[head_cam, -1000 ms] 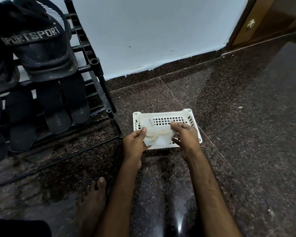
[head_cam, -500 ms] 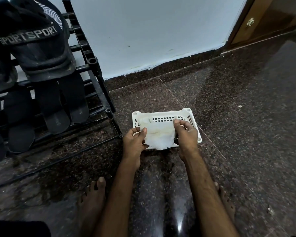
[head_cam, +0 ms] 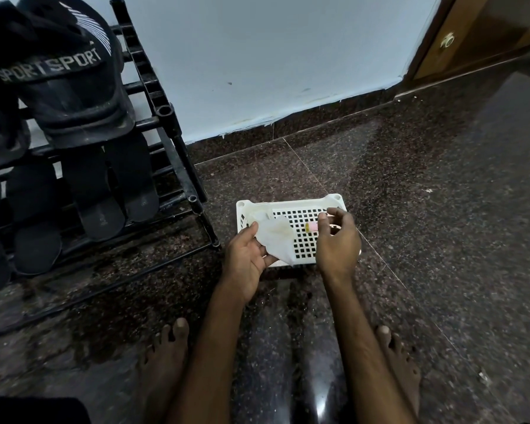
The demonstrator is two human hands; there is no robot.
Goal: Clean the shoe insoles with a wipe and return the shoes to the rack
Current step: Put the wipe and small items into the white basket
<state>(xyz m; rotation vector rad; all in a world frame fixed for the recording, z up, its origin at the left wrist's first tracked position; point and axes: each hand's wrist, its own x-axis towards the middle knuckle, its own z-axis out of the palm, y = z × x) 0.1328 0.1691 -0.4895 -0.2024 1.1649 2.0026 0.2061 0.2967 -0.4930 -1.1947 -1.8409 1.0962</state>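
Shoes (head_cam: 71,87) sit on the rack (head_cam: 178,166), cleaning apparently done; left hand (head_cam: 247,258) fingers pinch the soiled wipe (head_cam: 276,237) over the basket (head_cam: 291,206), right hand (head_cam: 337,240) fingers loosely curled, empty.

open floor (head_cam: 441,240) right of white basket (head_cam: 291,204), shoe rack (head_cam: 178,166) crowding its left, wall (head_cam: 288,56) behind

A white basket (head_cam: 291,206) sat on the floor (head_cam: 426,228), right of the black rack (head_cam: 178,166) of shoes (head_cam: 74,87). Over the basket the left hand (head_cam: 247,255) pinched a stained wipe (head_cam: 276,238); the right hand (head_cam: 337,240) hovered with fingers loosely curled, a small pink item (head_cam: 312,227) just beside its fingertips.
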